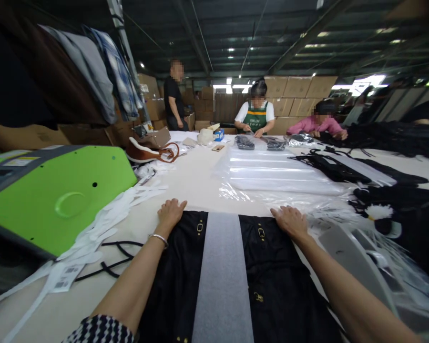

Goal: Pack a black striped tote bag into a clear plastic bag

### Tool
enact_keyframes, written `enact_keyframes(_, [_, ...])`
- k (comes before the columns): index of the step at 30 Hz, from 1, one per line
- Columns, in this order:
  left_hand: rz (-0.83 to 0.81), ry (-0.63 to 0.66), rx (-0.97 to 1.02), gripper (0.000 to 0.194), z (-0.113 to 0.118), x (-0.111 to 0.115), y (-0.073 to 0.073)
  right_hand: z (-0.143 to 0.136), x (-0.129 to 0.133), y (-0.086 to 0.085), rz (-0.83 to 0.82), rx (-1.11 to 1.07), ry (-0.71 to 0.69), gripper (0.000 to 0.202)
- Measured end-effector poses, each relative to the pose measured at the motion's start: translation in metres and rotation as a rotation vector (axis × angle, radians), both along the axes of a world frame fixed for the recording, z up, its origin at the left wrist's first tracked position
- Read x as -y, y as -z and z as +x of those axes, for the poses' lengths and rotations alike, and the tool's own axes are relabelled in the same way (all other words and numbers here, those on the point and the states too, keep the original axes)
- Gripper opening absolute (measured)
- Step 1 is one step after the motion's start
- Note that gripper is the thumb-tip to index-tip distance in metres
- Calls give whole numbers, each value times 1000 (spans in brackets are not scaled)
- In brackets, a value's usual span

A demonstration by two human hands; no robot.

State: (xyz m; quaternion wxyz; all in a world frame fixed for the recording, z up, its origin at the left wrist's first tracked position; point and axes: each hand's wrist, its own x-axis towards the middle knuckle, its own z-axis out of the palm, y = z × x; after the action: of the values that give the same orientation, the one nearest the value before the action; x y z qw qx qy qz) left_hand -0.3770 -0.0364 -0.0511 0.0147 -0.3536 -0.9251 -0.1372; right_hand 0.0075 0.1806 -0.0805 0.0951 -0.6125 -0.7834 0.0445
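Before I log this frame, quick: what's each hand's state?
Left hand: at the black cloth, far left corner; grip unclear.
Right hand: at its far right corner; grip unclear.

Single head view: looked forward and down from above and behind left hand [171, 212] and right hand [291, 221], close, table [191, 178] stretching beyond both.

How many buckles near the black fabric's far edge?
2: left buckle nearer the left hand, right buckle nearer the right hand. Others may be hidden.
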Motion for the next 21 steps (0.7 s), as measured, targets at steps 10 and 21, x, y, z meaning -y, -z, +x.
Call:
enact_keyframes(10, [90,339,-295,55,51,-1,-16,-55,28,-48,263,-174,-188,66])
enact_keyframes(21, [-45,501,-402,44,-6,12,80,-29,23,26,48,118,-181,59])
